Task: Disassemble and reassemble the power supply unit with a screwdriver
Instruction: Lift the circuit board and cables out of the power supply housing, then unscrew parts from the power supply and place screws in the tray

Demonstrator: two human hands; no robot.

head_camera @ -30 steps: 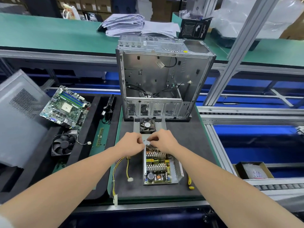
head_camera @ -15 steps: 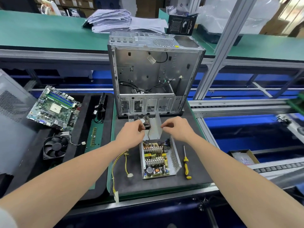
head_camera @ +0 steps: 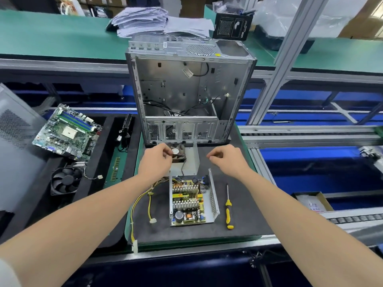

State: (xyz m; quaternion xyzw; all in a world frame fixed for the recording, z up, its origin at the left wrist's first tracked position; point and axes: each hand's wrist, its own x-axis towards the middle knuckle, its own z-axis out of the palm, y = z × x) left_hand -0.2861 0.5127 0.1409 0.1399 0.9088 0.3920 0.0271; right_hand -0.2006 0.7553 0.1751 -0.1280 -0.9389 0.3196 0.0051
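Observation:
The opened power supply base (head_camera: 214,204) lies on the black mat, its circuit board (head_camera: 187,201) exposed and yellow cables (head_camera: 141,200) trailing to its left. Just behind it sits the grey power supply cover (head_camera: 191,160), inside up, with its fan (head_camera: 179,155) showing. My left hand (head_camera: 155,162) is at the cover's left side, fingers curled on its edge beside the fan. My right hand (head_camera: 227,160) hovers to the right of the cover, fingers curled, touching nothing I can see. A yellow-handled screwdriver (head_camera: 228,212) lies on the mat right of the base.
An empty computer case (head_camera: 190,90) stands upright right behind the cover. To the left are a motherboard (head_camera: 66,133), a black cooling fan (head_camera: 65,181) and a memory stick (head_camera: 115,168). A cardboard box (head_camera: 312,201) sits low at the right. Papers (head_camera: 145,21) are stacked on the far green bench.
The cover has come off the base and now sits behind it. My right hand has let go of it and moved right. The screwdriver is now fully in view.

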